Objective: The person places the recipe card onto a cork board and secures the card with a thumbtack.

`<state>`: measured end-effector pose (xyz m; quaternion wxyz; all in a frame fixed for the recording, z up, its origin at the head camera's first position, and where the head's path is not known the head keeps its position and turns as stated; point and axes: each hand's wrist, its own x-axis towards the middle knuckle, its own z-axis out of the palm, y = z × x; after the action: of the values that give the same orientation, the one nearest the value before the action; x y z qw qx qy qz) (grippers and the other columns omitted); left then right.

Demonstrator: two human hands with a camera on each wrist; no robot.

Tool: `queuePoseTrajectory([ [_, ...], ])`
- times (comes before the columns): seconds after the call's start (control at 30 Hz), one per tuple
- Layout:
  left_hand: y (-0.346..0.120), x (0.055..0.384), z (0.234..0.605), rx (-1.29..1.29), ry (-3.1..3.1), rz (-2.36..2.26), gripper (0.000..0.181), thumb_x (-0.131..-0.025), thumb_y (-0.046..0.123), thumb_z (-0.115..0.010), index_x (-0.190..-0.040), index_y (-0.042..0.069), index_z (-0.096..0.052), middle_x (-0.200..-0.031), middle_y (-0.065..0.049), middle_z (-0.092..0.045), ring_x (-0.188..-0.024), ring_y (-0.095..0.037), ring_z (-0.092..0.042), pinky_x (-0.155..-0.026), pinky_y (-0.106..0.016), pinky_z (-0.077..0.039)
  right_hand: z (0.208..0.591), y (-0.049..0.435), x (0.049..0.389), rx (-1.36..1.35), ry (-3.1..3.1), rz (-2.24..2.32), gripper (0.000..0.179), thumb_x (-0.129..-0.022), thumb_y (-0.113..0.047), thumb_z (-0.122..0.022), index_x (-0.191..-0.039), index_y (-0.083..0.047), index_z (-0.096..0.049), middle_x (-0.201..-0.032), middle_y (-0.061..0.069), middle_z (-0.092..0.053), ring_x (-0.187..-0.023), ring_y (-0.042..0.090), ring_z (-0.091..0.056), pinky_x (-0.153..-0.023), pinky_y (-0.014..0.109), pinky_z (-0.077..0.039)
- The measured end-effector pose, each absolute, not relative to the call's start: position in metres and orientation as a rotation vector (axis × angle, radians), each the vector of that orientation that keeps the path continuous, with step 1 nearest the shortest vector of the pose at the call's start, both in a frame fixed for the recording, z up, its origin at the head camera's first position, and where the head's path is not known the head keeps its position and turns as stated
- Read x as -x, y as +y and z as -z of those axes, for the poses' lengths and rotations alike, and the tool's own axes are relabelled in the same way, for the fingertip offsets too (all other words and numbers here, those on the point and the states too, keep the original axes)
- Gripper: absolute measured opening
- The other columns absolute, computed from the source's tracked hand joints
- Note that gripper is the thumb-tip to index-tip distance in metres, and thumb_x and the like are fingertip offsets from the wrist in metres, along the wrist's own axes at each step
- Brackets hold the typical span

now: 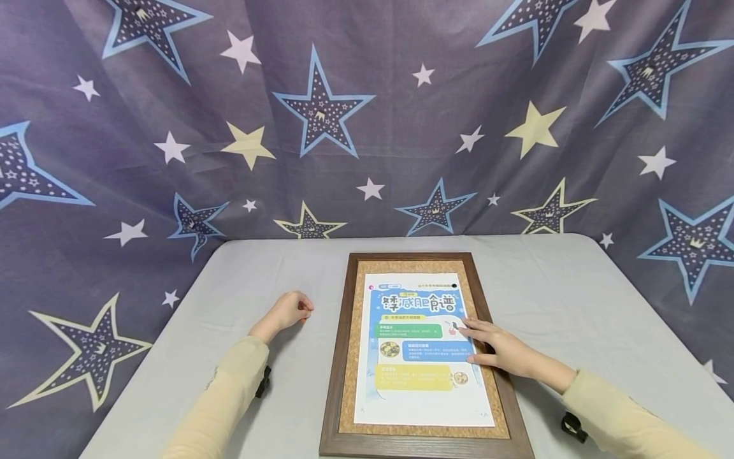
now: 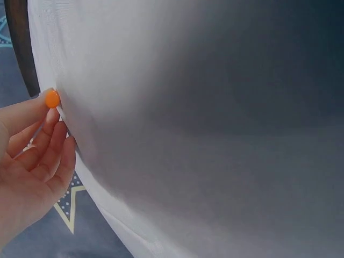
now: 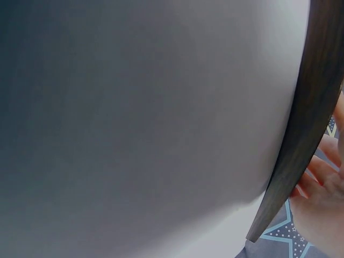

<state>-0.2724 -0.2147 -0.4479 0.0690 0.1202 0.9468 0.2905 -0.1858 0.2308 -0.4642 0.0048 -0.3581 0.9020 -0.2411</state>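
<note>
My left hand (image 1: pixel 288 310) is over the sheet to the left of the board, pinching an orange thumbtack (image 2: pixel 52 99) with thumb and fingers. Only its round orange head shows clearly. On the table lies a cork board (image 1: pixel 348 408) in a dark brown wooden frame (image 1: pixel 337 357). A printed poster (image 1: pixel 424 408) with blue, green and yellow panels covers much of the cork. A pink tack (image 1: pixel 371 287) is at its upper left corner and a black tack (image 1: pixel 454 285) at its upper right. My right hand (image 1: pixel 504 350) rests with spread fingers on the poster's right edge, across the frame.
A light grey sheet (image 1: pixel 275 395) covers the table under the board. Behind and at both sides hangs a purple-grey curtain (image 1: pixel 390 159) printed with stars. Dark straps with small black devices (image 1: pixel 573 426) sit at both wrists.
</note>
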Motion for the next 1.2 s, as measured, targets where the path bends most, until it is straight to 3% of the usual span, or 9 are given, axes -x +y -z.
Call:
queuePoseTrajectory([
  [0.8, -0.2180, 0.2743, 0.4472, -0.456, 2.829, -0.898, 0.004, -0.080, -0.005, -0.057, -0.081, -0.005, -0.061, -0.067, -0.007, -0.058, -0.054, -0.013, -0.055, -0.052, -0.023, -0.045, 0.4607, 0.2300, 0.1836, 1.069, 2.777, 0.756, 0.059, -0.084, -0.034, -0.057, -0.126, 0.005, -0.043, -0.134, 0.025, -0.034, -0.121, 0.044, -0.030, -0.092, 0.055, -0.031],
  [1.07, -0.2202, 0.2754, 0.4486, -0.433, 2.849, -0.886, 0.006, -0.081, -0.003, -0.057, -0.082, -0.003, -0.063, -0.069, -0.006, -0.059, -0.055, -0.013, -0.056, -0.059, -0.026, -0.045, 0.4615, 0.2303, 0.1841, 1.073, 2.780, 0.745, 0.059, -0.085, -0.035, -0.056, -0.127, 0.004, -0.043, -0.134, 0.025, -0.034, -0.121, 0.043, -0.030, -0.093, 0.054, -0.031],
  [1.2, -0.2201, 0.2764, 0.4490, -0.416, 2.905, -0.846, 0.006, -0.081, -0.001, -0.059, -0.081, -0.001, -0.064, -0.075, -0.006, -0.062, -0.064, -0.014, -0.057, -0.066, -0.030, -0.047, 0.4618, 0.2303, 0.1844, 1.079, 2.782, 0.742, 0.059, -0.085, -0.035, -0.056, -0.127, 0.004, -0.044, -0.134, 0.025, -0.034, -0.121, 0.044, -0.030, -0.092, 0.054, -0.031],
])
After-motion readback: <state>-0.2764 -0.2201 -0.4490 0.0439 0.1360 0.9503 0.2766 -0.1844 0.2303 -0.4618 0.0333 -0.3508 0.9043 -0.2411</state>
